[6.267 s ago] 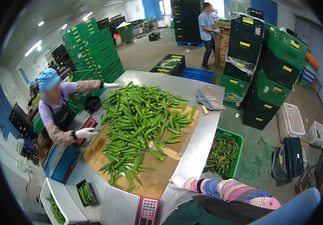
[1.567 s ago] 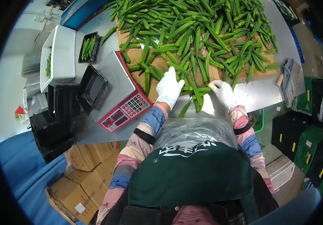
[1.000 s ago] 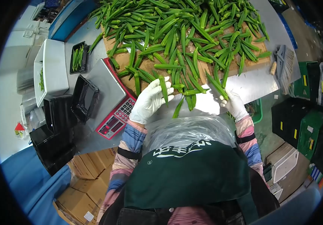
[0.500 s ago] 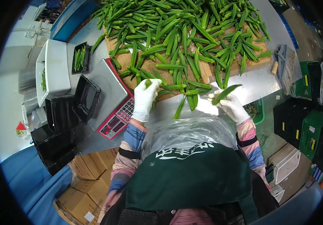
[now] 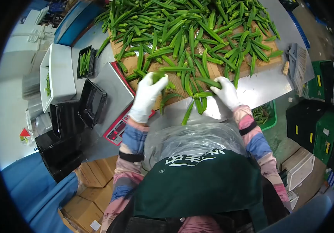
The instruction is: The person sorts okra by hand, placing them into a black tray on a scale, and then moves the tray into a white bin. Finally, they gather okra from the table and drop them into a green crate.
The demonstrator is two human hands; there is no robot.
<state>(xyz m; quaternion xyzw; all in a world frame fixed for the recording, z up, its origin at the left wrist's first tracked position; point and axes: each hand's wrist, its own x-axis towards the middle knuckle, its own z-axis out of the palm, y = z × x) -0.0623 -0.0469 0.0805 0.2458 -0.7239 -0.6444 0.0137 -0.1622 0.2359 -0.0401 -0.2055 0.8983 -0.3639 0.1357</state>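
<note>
A large heap of green okra pods [image 5: 170,29] lies over brown cardboard [image 5: 213,70] on the metal table. My left hand [image 5: 148,97], in a white glove, is closed round okra at the near left edge of the heap; the pod between its fingertips is blurred. My right hand [image 5: 226,92], also gloved, pinches the end of an okra pod [image 5: 207,82] at the near edge. Between my hands, several loose pods [image 5: 188,112] hang over the cardboard's edge onto the metal.
Left of my left hand stands a red-rimmed scale [image 5: 116,132] with an empty black tray [image 5: 92,104]. Beyond are a black tray of okra [image 5: 84,62] and a white bin [image 5: 62,73]. A brush [image 5: 298,66] lies right; a green basket [image 5: 269,116] stands below the table edge.
My right hand has moved left and forward to the heap's edge, and the large pod it held up is no longer raised. My left hand has shifted slightly, with its fingers spread wider around okra.
</note>
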